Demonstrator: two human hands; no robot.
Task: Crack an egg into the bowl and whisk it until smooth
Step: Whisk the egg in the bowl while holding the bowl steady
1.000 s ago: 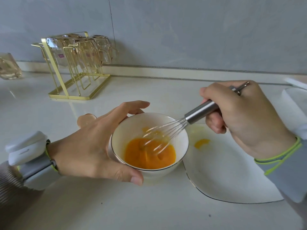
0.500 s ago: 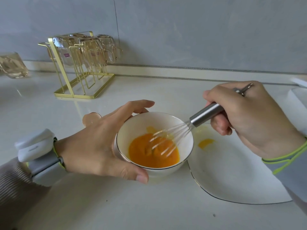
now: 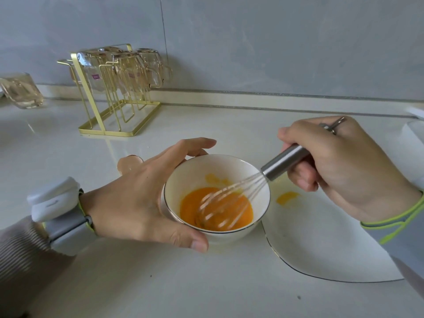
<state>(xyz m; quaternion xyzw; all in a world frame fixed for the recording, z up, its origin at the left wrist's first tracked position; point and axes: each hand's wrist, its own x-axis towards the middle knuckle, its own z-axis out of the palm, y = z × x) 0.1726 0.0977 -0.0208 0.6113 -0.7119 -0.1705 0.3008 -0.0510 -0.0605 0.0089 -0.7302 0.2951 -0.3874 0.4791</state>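
Though it plays no part in the whisking, a clear glass tumbler [image 3: 21,91] sits far to the left of the small white, dark-rimmed china bowl [image 3: 206,171]. A gold wire rack hung with upturned glass mugs [image 3: 110,88] stands behind and left of the bowl, against the wall.

Close against the bowl's left side, the left hand [image 3: 142,203] wears a white and grey wrist device [image 3: 59,214]. Its fingers [image 3: 195,143] and thumb are curved round the wall, grasping it on the glossy pale worktop [image 3: 160,283]. Just behind that hand is a pale brown rounded piece [image 3: 129,162], perhaps eggshell.

Inside the bowl lies the egg [image 3: 190,203], an even orange pool. The wires of the steel whisk [image 3: 284,161] are blurred in it, and its handle slopes up over the right rim. To the right, the right hand [image 3: 344,166] has its fingers clenched round that handle. Below it, just right of the bowl, a wide white plate with a dark edge [image 3: 332,249] carries a yellow egg smear [image 3: 286,197].

To my eye the egg looks nearly smooth. The danger I see is splashing. The bowl is shallow and the strokes look fast, so egg could fly over the rim, as the smear suggests. If the left grasp loosened, a sideways push from the whisk could skid or tip the bowl on that slick surface.
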